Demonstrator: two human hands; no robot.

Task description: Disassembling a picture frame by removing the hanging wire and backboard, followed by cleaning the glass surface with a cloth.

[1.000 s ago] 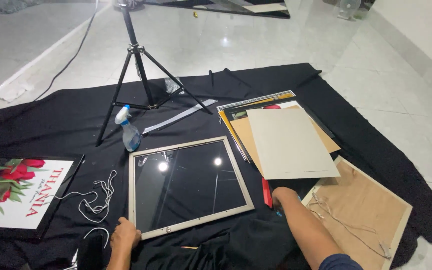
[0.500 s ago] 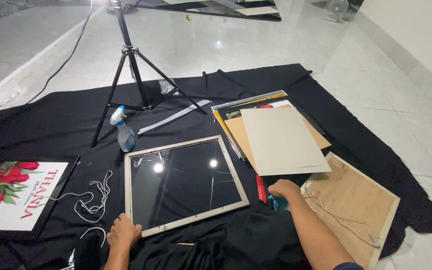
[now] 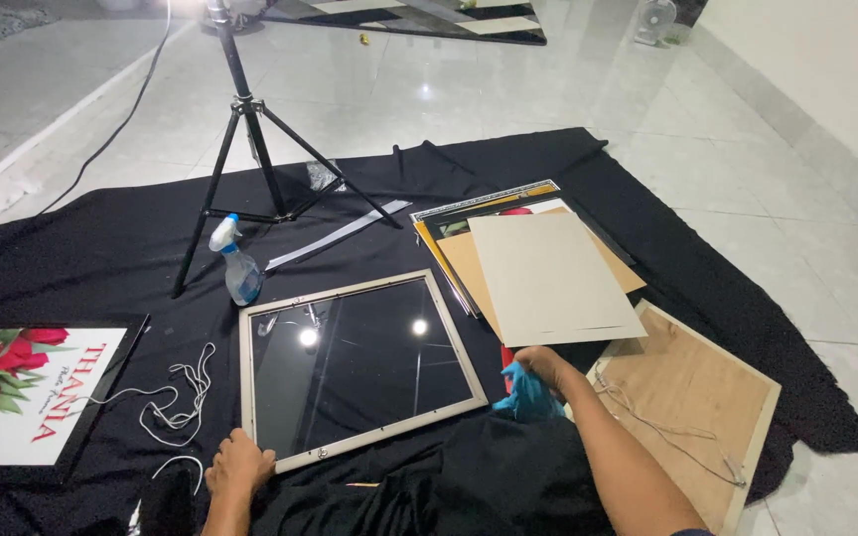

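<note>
1. Left hand pressing flat, fingers spread, on glass frame corner at 7 o'clock.
2. Right hand clutching blue cloth, at 3 o'clock of frame.

A glazed frame lies mid-cloth (on the floor), with a spray bottle and tripod behind it, cord and a flower poster to its left, stacked boards and a wooden backing to its right
</note>
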